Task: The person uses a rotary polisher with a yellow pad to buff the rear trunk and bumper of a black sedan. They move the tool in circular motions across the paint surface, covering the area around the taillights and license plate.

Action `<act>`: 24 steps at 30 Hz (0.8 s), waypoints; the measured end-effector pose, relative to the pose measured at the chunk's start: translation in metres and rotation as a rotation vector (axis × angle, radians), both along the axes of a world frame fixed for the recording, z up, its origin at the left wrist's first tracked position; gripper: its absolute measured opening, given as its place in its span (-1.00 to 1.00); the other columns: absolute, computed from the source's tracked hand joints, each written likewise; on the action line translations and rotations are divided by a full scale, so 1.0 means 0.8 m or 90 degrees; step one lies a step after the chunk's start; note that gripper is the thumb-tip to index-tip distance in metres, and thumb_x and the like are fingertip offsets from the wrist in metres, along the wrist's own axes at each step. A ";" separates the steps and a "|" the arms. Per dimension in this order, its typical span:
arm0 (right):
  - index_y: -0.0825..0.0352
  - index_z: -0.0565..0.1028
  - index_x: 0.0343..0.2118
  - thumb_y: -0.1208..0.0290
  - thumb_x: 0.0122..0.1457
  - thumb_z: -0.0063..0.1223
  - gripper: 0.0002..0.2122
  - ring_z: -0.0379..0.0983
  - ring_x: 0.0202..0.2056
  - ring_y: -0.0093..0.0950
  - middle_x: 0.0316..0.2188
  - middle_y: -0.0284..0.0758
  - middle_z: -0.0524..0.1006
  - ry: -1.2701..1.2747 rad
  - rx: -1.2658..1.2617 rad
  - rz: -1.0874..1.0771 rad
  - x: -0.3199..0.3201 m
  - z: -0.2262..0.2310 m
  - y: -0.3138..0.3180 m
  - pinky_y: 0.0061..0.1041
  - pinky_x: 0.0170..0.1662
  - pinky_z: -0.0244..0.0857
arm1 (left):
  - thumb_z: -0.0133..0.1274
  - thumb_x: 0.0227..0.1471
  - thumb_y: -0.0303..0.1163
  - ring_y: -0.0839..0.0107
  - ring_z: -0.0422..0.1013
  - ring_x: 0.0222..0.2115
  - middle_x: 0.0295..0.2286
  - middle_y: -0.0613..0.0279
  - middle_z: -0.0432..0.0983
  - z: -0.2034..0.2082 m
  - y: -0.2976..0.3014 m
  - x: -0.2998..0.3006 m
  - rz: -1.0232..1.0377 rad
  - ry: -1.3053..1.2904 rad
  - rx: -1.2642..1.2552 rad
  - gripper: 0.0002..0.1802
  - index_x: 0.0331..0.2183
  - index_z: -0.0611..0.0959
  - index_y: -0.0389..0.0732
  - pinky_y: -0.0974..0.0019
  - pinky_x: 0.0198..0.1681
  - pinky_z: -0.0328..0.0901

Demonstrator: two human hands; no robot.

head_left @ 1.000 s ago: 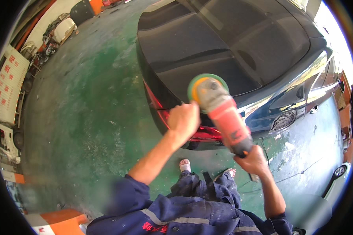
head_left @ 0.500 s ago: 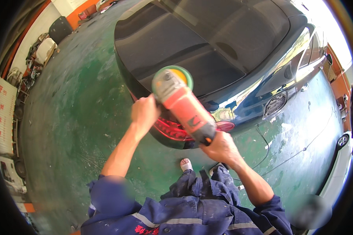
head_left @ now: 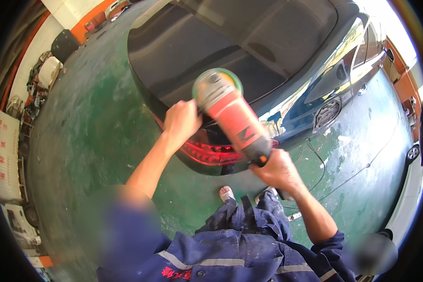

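A red and black power polisher [head_left: 238, 120] with a silver head is held in both hands over the rear corner of a dark car [head_left: 192, 61]. My left hand [head_left: 182, 118] is closed beside the head on what looks like a side handle, mostly hidden by the fingers. Wrapped around the black rear end of the tool is my right hand [head_left: 279, 170]. The round green and yellow pad [head_left: 238, 83] shows past the head, over the trunk lid; whether it touches the paint cannot be told. A red tail light [head_left: 210, 154] lies below the tool.
A dark cord [head_left: 322, 162] and a thin cable [head_left: 345, 183] run over the green floor [head_left: 94, 127] at the right. Car parts [head_left: 49, 70] line the left wall. A pale car [head_left: 405, 188] stands at the far right. My feet are close to the bumper.
Both hands and the polisher have shifted to the right and slightly farther away across the car's rear corner. The grip of each hand is the same.
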State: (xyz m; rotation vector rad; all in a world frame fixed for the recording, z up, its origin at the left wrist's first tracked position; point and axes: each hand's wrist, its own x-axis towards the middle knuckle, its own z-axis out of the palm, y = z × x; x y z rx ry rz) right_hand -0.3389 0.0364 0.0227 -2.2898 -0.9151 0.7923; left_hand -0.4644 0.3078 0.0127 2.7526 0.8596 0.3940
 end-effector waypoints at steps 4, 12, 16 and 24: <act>0.50 0.60 -0.39 0.11 0.03 0.24 -0.58 0.61 -0.27 -0.05 -0.39 0.06 0.61 0.047 -0.096 0.116 -0.046 -0.016 0.048 -0.19 -0.14 0.49 | 0.19 -0.06 -0.35 -0.14 0.54 -0.40 -0.51 -0.13 0.59 -0.016 0.006 -0.090 0.150 0.015 0.004 -0.83 -0.42 0.68 -0.25 -0.09 -0.31 0.44; 0.58 0.58 -0.37 0.04 -0.04 0.26 -0.48 0.61 -0.34 -0.04 -0.46 0.10 0.59 0.072 0.056 0.258 -0.059 -0.010 0.141 -0.22 -0.22 0.50 | 0.16 -0.07 -0.38 -0.18 0.53 -0.38 -0.47 -0.22 0.58 -0.021 0.106 -0.134 0.266 0.032 0.085 -0.82 -0.42 0.70 -0.29 -0.10 -0.28 0.43; 0.60 0.58 -0.43 0.02 -0.06 0.28 -0.46 0.61 -0.37 -0.06 -0.52 0.10 0.57 0.074 0.073 0.210 -0.013 0.010 0.133 -0.25 -0.26 0.50 | 0.17 -0.08 -0.35 -0.18 0.54 -0.33 -0.46 -0.24 0.58 -0.001 0.113 -0.069 0.212 0.071 0.061 -0.78 -0.38 0.71 -0.28 -0.09 -0.25 0.44; 0.53 0.55 -0.56 0.16 -0.01 0.25 -0.60 0.49 -0.65 -0.50 -0.74 -0.28 0.47 0.130 0.049 0.044 0.114 0.073 0.051 -0.44 -0.49 0.38 | 0.13 -0.12 -0.43 -0.14 0.56 -0.29 -0.40 -0.24 0.60 0.051 0.066 0.144 0.021 0.033 0.077 -0.79 -0.39 0.71 -0.34 -0.04 -0.20 0.45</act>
